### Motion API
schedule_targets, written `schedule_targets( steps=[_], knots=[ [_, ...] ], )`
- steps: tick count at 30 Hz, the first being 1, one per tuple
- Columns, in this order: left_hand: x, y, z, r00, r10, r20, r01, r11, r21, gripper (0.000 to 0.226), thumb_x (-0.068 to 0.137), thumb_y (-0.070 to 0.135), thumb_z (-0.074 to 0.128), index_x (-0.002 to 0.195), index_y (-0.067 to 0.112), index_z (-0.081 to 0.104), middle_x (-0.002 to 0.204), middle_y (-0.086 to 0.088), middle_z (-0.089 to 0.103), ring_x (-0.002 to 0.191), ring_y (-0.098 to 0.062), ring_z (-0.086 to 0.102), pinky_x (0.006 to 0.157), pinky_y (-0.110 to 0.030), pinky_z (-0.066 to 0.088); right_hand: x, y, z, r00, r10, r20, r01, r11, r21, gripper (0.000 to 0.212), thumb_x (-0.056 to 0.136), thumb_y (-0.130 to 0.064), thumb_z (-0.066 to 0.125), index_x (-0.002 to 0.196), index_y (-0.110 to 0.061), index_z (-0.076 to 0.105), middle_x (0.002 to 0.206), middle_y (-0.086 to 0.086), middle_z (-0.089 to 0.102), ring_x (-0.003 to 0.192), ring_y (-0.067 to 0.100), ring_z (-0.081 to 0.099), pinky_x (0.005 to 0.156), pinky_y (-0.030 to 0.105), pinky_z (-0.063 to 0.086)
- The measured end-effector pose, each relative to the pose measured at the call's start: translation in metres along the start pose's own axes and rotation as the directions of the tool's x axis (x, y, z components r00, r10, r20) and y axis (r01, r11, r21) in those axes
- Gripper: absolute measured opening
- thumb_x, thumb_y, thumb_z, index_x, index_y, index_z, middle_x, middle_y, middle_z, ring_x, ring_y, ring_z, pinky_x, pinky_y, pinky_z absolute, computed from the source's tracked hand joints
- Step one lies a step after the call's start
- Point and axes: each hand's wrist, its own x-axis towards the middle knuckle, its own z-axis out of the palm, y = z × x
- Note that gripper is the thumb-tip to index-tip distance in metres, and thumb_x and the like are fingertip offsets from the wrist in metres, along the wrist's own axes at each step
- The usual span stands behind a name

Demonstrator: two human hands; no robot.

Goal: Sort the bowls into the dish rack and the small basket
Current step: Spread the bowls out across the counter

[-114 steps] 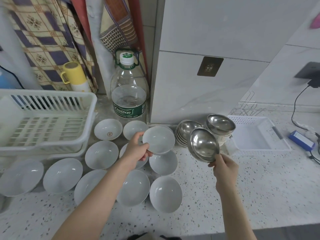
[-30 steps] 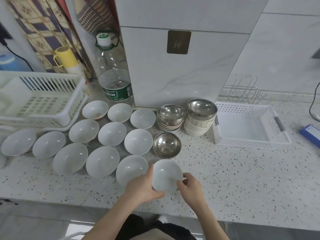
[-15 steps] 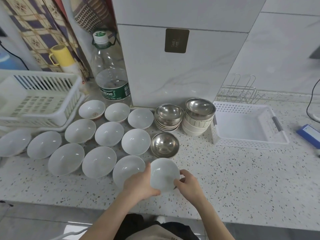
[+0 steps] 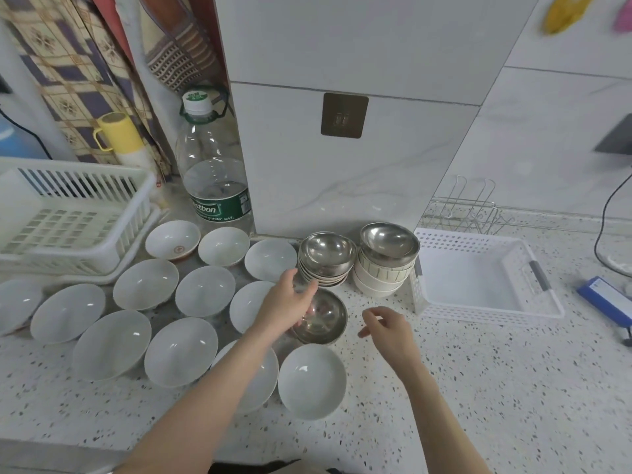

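Nearest you, at six o'clock, a white bowl is sitting upright on the counter, touching nothing but the stone, with more white bowls spreading away toward nine and ten o'clock in loose rows. Your right hand is hovering just past it at about one o'clock, fingers loosely curled and holding nothing, apart from every bowl. Your left hand is reaching over the lone steel bowl at twelve o'clock, fingers spread and bent down toward its near-left rim; whether they are gripping the rim or only touching it you cannot tell from here, since the hand is covering the contact. By my reading you are starting on the steel bowls, and this loose one looks like the first to go. Beyond it, two stacks are standing side by side against the wall: the steel stack and, at its right, the striped stack topped with one steel bowl. The next move is calling for a firm pinch on that thin rim and a clean lift clear of the white bowls crowding its left side. The small basket is waiting empty at two o'clock, the dish rack equally empty far off at ten o'clock.
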Motion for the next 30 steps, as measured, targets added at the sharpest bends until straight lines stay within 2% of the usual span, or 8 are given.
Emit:
schedule_targets(
  steps=[4,7,9,13,19,21,25,30],
  knots=[
    [0.037,0.025,0.002,0.995,-0.085,-0.057,0.079,0.992,-0.094,0.055,0.082,0.060,0.052,0.123,0.025,0.041,0.065,0.003,0.073,0.034,-0.003,0.050,0.049,-0.025,0.043,0.018,-0.016,-0.002,1.000,-0.027,0.004,0.026,0.999,0.036,0.015,0.092,-0.032,0.053,0.100,-0.026,0.065,0.072,-0.004,0.074,0.034,0.002,0.037,0.038,0.021,0.036],
    [0.058,0.034,0.005,0.987,-0.146,-0.062,0.138,0.984,-0.115,0.036,0.082,0.044,0.059,0.106,0.018,0.050,0.063,0.002,0.072,0.036,-0.006,0.053,0.043,-0.022,0.040,0.026,-0.020,-0.001,0.999,-0.039,0.021,0.037,0.998,0.056,0.015,0.092,-0.034,0.053,0.100,-0.029,0.064,0.071,-0.010,0.074,0.043,0.003,0.045,0.039,0.017,0.039],
    [0.062,0.035,0.005,0.986,-0.157,-0.054,0.147,0.977,-0.155,0.029,0.081,0.034,0.060,0.106,0.020,0.053,0.069,-0.002,0.074,0.045,-0.009,0.060,0.042,-0.022,0.041,0.027,-0.018,0.002,0.999,-0.040,0.033,0.037,0.996,0.077,0.016,0.092,-0.034,0.054,0.101,-0.028,0.065,0.071,-0.012,0.074,0.043,0.001,0.044,0.042,0.018,0.038],
    [0.062,0.035,0.003,0.989,-0.138,-0.055,0.124,0.971,-0.205,0.029,0.085,0.025,0.060,0.112,0.024,0.049,0.079,-0.008,0.073,0.034,0.000,0.052,0.033,-0.016,0.033,0.033,-0.015,0.008,0.999,-0.028,0.030,0.024,0.991,0.130,0.021,0.092,-0.029,0.055,0.109,-0.022,0.066,0.070,-0.006,0.074,0.043,0.000,0.045,0.048,0.022,0.040],
    [0.049,0.034,-0.017,0.985,-0.171,-0.023,0.144,0.891,-0.430,0.033,0.088,0.012,0.058,0.119,0.021,0.049,0.066,-0.009,0.069,0.036,-0.005,0.045,0.033,-0.017,0.028,0.043,-0.023,0.015,1.000,-0.026,0.009,0.024,0.993,0.119,0.032,0.093,-0.027,0.051,0.123,-0.020,0.058,0.072,-0.007,0.074,0.050,0.001,0.052,0.055,0.021,0.043],
    [0.043,0.030,-0.029,0.991,-0.136,0.016,0.123,0.834,-0.538,0.020,0.090,0.007,0.051,0.109,0.014,0.055,0.065,-0.010,0.066,0.038,-0.006,0.044,0.032,-0.017,0.023,0.050,-0.031,0.019,1.000,-0.013,-0.013,0.014,0.994,0.110,0.029,0.094,-0.025,0.050,0.117,-0.015,0.062,0.070,-0.005,0.074,0.053,0.004,0.051,0.060,0.026,0.044],
    [0.029,0.018,-0.044,0.992,-0.125,0.020,0.106,0.740,-0.664,0.018,0.091,0.004,0.043,0.094,0.011,0.059,0.059,-0.006,0.064,0.038,-0.006,0.041,0.035,-0.017,0.019,0.068,-0.046,0.034,0.998,0.058,-0.038,-0.056,0.996,0.062,0.021,0.094,-0.024,0.047,0.087,-0.008,0.057,0.075,0.008,0.074,0.045,0.007,0.046,0.051,0.026,0.038],
    [0.018,0.001,-0.052,0.984,-0.178,0.012,0.131,0.673,-0.728,0.017,0.094,0.007,0.040,0.089,0.010,0.056,0.057,-0.004,0.063,0.038,-0.007,0.034,0.034,-0.018,0.021,0.086,-0.055,0.054,0.996,0.078,-0.052,-0.081,0.995,-0.052,0.040,0.094,-0.030,0.046,0.098,0.003,0.067,0.090,0.013,0.073,0.081,0.026,0.065,0.069,0.030,0.050]
  ],
)
